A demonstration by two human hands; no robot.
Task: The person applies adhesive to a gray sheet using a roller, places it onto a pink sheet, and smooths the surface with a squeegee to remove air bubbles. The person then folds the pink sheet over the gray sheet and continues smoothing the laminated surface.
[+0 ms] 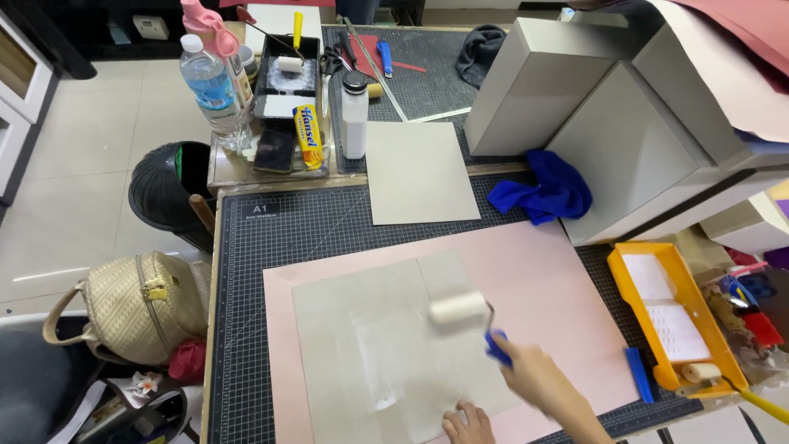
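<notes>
While a yellow plastic tray [625, 267] at three o'clock holds a small roller [701, 372], the right hand [538, 380] grips a blue-handled white foam roller [459, 309] and the left hand [467, 423] lies flat on a grey cardboard sheet [362, 329].

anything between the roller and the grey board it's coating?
Nothing visible. The right hand holds the blue-handled roller right over the grey board on the pink sheet. The left hand presses the board's near edge, beside the roller's path.

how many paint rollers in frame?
3. One roller in the right hand, on the grey board; one in the yellow tray at right; one in the black tray at the back. More may be hidden.
</notes>
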